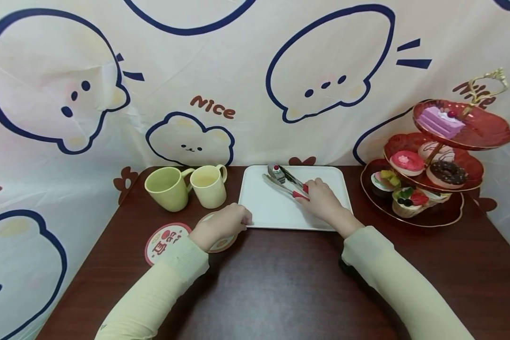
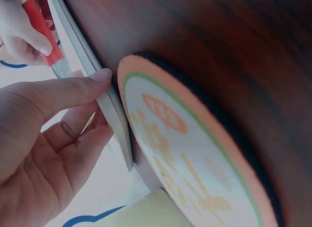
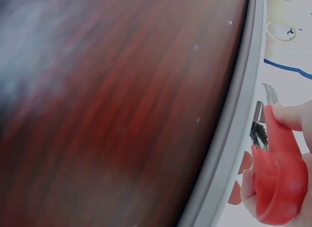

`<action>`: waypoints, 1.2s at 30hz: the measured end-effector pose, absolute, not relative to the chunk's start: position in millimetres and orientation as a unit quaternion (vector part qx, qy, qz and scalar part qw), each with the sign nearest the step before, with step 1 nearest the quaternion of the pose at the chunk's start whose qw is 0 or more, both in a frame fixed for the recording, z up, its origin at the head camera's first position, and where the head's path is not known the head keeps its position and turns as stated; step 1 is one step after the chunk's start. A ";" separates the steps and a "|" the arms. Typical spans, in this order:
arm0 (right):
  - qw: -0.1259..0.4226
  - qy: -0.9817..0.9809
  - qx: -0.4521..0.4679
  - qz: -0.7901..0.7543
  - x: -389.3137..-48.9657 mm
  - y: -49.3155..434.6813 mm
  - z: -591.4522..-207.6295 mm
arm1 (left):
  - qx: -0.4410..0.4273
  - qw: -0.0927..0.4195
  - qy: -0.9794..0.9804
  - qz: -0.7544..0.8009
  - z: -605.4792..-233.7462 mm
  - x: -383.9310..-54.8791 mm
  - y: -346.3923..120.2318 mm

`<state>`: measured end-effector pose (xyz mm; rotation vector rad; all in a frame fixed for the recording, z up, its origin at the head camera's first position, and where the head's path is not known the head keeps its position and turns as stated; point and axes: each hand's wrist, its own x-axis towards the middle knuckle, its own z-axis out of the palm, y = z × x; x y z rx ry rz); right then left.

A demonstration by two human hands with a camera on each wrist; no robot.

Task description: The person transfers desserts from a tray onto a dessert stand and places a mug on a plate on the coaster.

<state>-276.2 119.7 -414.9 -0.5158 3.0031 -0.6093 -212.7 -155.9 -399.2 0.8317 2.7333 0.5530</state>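
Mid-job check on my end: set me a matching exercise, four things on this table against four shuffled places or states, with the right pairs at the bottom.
Things
1. red-handled metal tongs
2. white rectangular tray
3. yellow-green mug with a handle
4. purple cake slice

Places and states
A. beside a paler, cream-yellow mug
B. pinched near one corner, in the grip of the left hand
C. on the top tier of the red three-tier stand
D. in the grip of the right hand

Pairs: 1-D, 2-B, 3-A, 4-C
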 end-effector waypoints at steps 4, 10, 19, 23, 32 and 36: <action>0.014 0.967 -0.167 -0.192 -278.2 116.2 -413.3 | 0.283 0.116 0.934 0.187 -399.6 -213.6 -155.6; 0.001 0.968 -0.170 -0.184 -279.8 116.0 -411.6 | 0.283 0.117 0.933 0.188 -400.0 -214.9 -154.7; -0.010 0.970 -0.168 -0.176 -283.7 115.9 -412.7 | 0.270 0.127 0.937 0.183 -398.7 -215.1 -155.0; -0.007 0.971 -0.166 -0.173 -283.8 115.6 -410.7 | 0.269 0.128 0.936 0.185 -398.6 -214.5 -154.9; -0.005 0.976 -0.159 -0.148 -280.1 122.2 -399.6 | 0.271 0.128 0.937 0.181 -398.1 -214.9 -154.9; -0.019 0.974 -0.170 -0.145 -276.1 126.9 -395.2 | 0.267 0.130 0.939 0.176 -400.6 -214.3 -155.3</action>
